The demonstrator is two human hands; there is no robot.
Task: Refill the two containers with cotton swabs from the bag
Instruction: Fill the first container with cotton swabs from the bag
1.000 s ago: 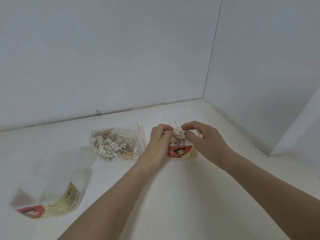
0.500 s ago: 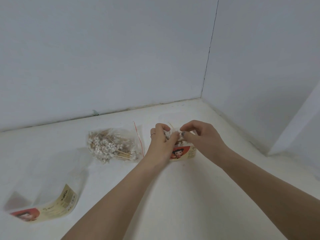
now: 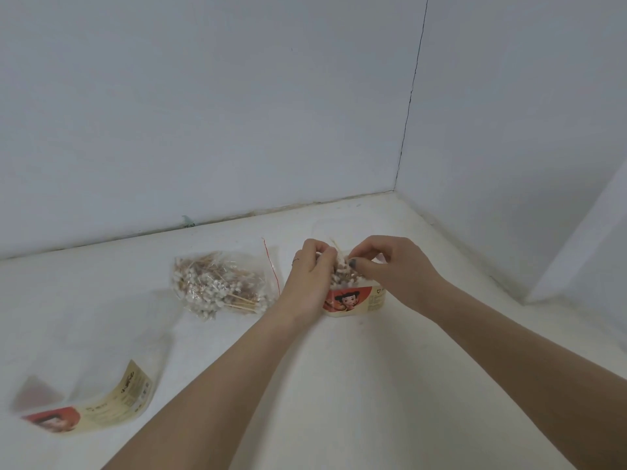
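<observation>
Swabs (image 3: pixel 341 278), light and springy, were gripped mid-bundle by both hands' curled fingers (image 3: pixel 361 264) above the container (image 3: pixel 353 300), frame centre.

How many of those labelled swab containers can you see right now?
2. One container stands between the left hand and right hand, which grip a bundle of swabs over it. The other container lies at the near left. None seems hidden.
</observation>
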